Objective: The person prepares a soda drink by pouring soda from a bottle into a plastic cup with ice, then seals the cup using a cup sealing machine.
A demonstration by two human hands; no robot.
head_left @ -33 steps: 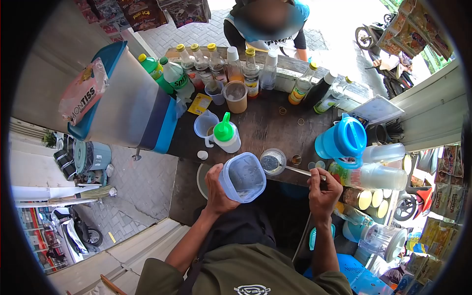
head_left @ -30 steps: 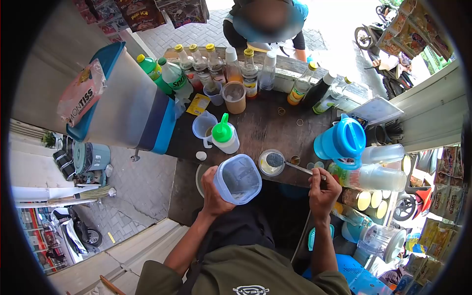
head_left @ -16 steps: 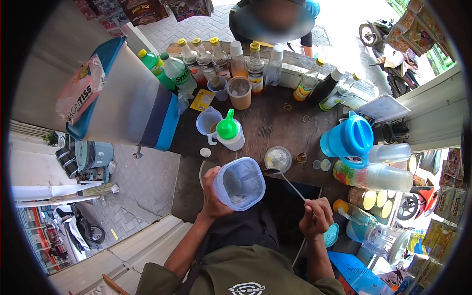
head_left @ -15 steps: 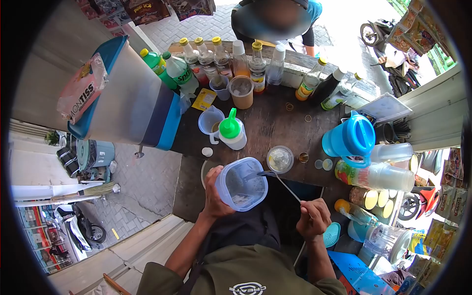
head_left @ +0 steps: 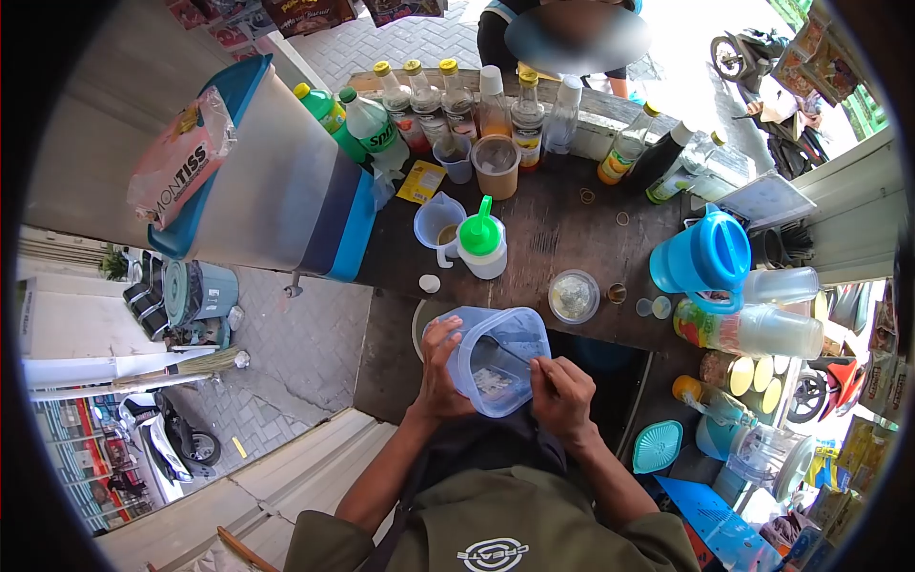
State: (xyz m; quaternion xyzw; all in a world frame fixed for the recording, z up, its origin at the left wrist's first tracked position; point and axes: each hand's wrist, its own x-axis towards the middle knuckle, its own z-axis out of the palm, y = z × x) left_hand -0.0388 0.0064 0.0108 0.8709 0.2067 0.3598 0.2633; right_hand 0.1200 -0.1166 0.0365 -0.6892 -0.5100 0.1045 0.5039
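Observation:
My left hand [head_left: 442, 370] grips the left side of a translucent square plastic container [head_left: 502, 336], which is tilted so its inside shows. Some pale bits lie at its bottom. In my right hand [head_left: 562, 396], closed at the container's right rim, is the handle of a long spoon [head_left: 507, 351]; its head is down inside the container. Just beyond, on the dark wooden table [head_left: 543, 248], stand a small clear tub with pale contents [head_left: 574, 296], a bottle with a green spout lid [head_left: 481, 243] and a measuring jug [head_left: 439, 221].
Several syrup bottles [head_left: 529, 124] line the far edge. At right are a blue pitcher [head_left: 701, 257] and stacked plastic cups [head_left: 777, 329]. A large lidded box [head_left: 257, 181] stands at left. Beyond the counter is another person [head_left: 491, 43].
My right hand has moved left to the container, and the spoon now reaches deeper inside. The view has shifted, so the table things appear farther right.

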